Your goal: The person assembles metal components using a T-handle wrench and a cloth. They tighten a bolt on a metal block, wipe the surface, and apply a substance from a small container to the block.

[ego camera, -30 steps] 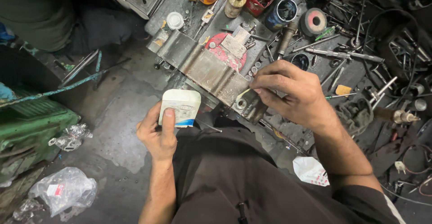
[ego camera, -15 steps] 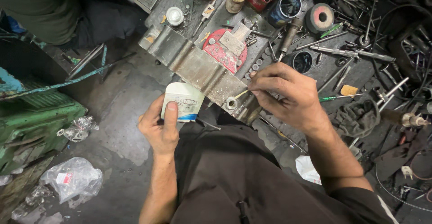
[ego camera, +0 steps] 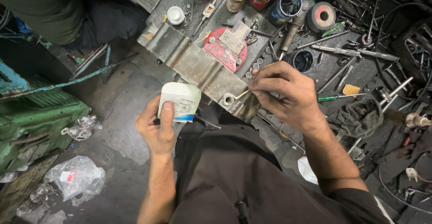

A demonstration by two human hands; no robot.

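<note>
The left hand holds a small white tub upright just off the desk's near edge, thumb pressed on its front. The right hand pinches a thin pale stick, its tip at a round metal bushing on the grey metal plate at that edge. This looks like dabbing paste; steady, fine aim is needed. Farther back lies a red disc.
</note>
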